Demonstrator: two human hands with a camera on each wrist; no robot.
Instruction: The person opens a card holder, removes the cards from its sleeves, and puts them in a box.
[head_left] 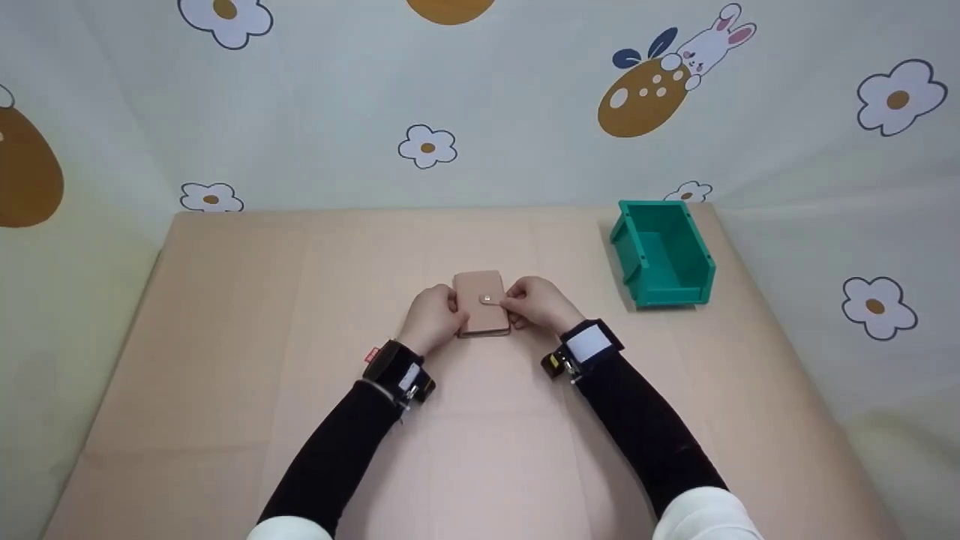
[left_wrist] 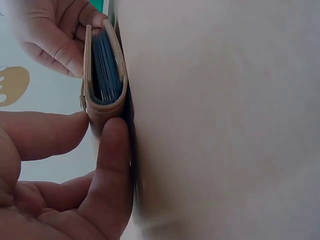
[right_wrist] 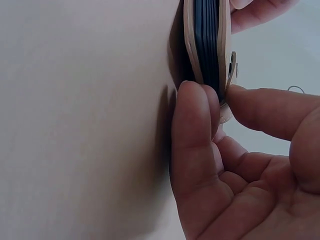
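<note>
A tan card holder (head_left: 478,285) lies closed near the middle of the table, its small snap strap (head_left: 490,299) across the right side of the cover. My left hand (head_left: 433,319) pinches its left edge, thumb on the cover and a finger against the rounded spine (left_wrist: 106,112), as the left wrist view shows. At the opposite edge my right hand (head_left: 544,304) pinches the strap side; the thumb presses by the strap's end and the fingers sit at the lower cover. Dark card sleeves (left_wrist: 105,67) show between the covers.
A green plastic bin (head_left: 671,295) stands at the back right of the table (head_left: 337,255). Behind and along the sides hangs a pale cloth (head_left: 322,112) printed with flowers and a rabbit. Both wrists carry black camera straps.
</note>
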